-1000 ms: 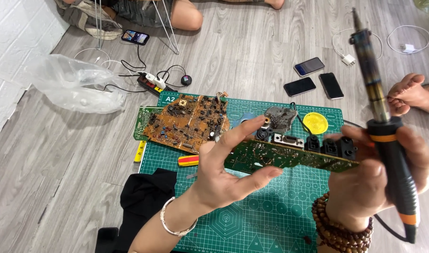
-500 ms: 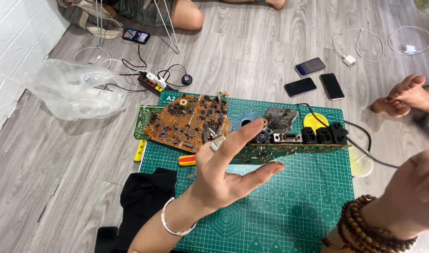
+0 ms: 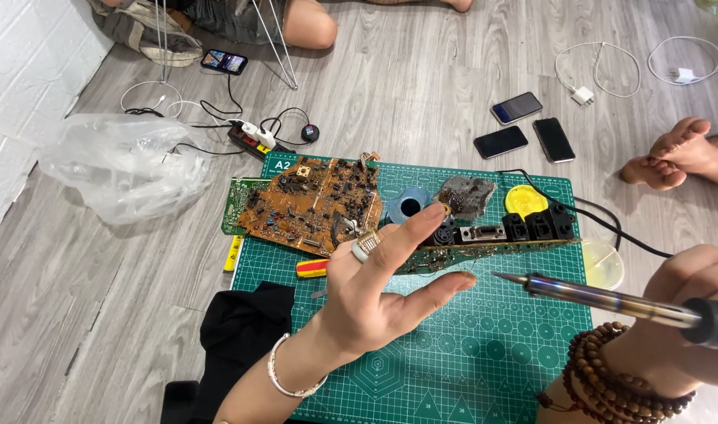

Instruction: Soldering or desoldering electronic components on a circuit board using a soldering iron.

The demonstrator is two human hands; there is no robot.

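We are holding a long green printed circuit board lined with black connector blocks (image 3: 500,239) on edge above the green gridded cutting mat (image 3: 484,353), with our left hand (image 3: 375,302) pinching it: the thumb is pressing under the lower edge, the index finger is lying along the top near the connectors, and the other fingers are spreading loosely rather than closing. Our right hand (image 3: 681,314) is wrapping firmly around the black grip of a soldering iron with a discoloured metal shaft (image 3: 602,297), and its tip is pointing left, near the board's lower edge but not touching it.

To do this well, we are judging that the board needs a steadier rest, since it is hanging in the air on two fingertips only. We are keeping the hot shaft apart from our left thumb, which is lying just beside the tip. The iron's black cord (image 3: 610,228) is trailing across the mat's right corner, so we are watching that it is not dragging the small round clear dish (image 3: 604,265) beside it. A brown component-crowded circuit board (image 3: 312,204) and a grey lumpy cleaning pad (image 3: 467,196) are lying further back.
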